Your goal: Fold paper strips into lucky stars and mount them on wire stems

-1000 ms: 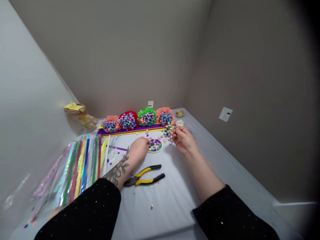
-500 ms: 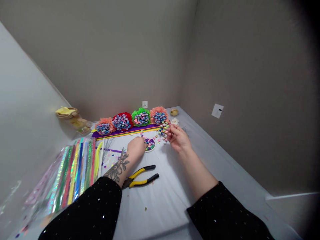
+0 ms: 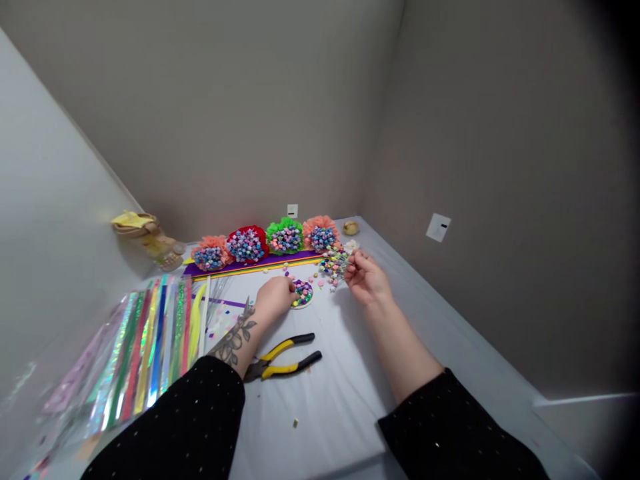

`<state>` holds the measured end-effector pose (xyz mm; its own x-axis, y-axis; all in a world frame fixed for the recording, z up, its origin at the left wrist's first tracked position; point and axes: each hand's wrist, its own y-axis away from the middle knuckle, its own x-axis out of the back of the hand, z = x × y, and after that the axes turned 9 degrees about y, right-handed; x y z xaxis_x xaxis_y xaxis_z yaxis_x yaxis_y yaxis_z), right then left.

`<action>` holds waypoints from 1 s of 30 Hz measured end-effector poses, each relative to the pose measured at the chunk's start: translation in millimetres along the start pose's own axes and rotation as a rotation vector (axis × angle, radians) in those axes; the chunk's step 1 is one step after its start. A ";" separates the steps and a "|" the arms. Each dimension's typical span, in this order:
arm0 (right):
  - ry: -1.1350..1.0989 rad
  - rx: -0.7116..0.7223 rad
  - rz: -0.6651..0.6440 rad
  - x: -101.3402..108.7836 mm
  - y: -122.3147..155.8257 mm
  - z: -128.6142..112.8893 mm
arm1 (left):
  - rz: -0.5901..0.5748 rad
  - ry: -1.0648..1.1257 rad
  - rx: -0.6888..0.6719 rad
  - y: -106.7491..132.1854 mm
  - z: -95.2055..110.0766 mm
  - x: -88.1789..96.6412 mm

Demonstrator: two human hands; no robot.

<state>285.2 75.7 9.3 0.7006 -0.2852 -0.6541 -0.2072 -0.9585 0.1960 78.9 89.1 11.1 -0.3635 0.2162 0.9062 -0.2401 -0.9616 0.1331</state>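
Observation:
My left hand [image 3: 275, 297] is closed, its fingertips pinched at the left rim of a small round dish [image 3: 303, 294] full of colourful folded paper stars. Whatever lies between those fingertips is too small to make out. Thin wire stems tipped with small paper stars form a bunch [image 3: 334, 264], and my right hand [image 3: 369, 279] grips it by the wires, with the star ends pointing left. Below my left wrist lie pliers [image 3: 287, 355] with yellow and black handles, their jaws partly hidden by my forearm.
Pompom-like tissue flowers with star centres, among them a red one [image 3: 247, 245] and a green one [image 3: 285, 237], line the back. Shiny ribbon strips [image 3: 145, 347] cover the left side. A transparent foot-shaped object [image 3: 163, 250] stands behind them. Loose stars and confetti dot the white table [image 3: 330, 427].
My right hand has drawn slightly to the right with the wired stars, showing more of their stems. My left hand stays at the dish. The whole view has shifted a little.

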 end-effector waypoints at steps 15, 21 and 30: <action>0.582 0.261 -0.244 -22.1 33.6 35.5 | 0.116 0.867 0.097 58.6 -16.7 -1.0; 1.296 0.721 -0.685 -35.9 75.6 69.8 | 0.040 1.588 0.376 112.9 -38.6 -8.4; 1.356 0.766 -0.592 -46.4 100.8 79.2 | 0.007 1.900 0.343 116.0 -47.5 -8.2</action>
<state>177.7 -7.8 1.5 0.7593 -0.0906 0.6444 0.3080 -0.8223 -0.4786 11.3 -16.2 0.0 -0.7734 -0.1417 -0.6179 -0.1607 -0.8991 0.4073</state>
